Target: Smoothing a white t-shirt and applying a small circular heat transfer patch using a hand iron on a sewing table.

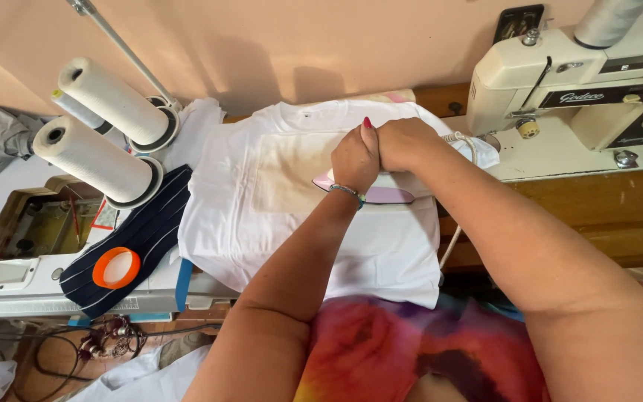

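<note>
A white T-shirt (262, 231) lies flat in front of me with a square sheet of brownish paper (292, 167) over its chest. On the paper's right edge rests a pink and white iron (381, 195). My left hand (355, 160) and my right hand (407, 143) press side by side on top of the iron, fingers closed over its handle, which they hide. The iron's white cord (464, 141) runs off to the right.
A cream sewing machine (582, 89) stands at the right on a wooden table (619, 216). At the left sit two large white thread cones (102, 130), a dark striped cloth (143, 238) and an orange roll of tape (116, 268) on a white machine.
</note>
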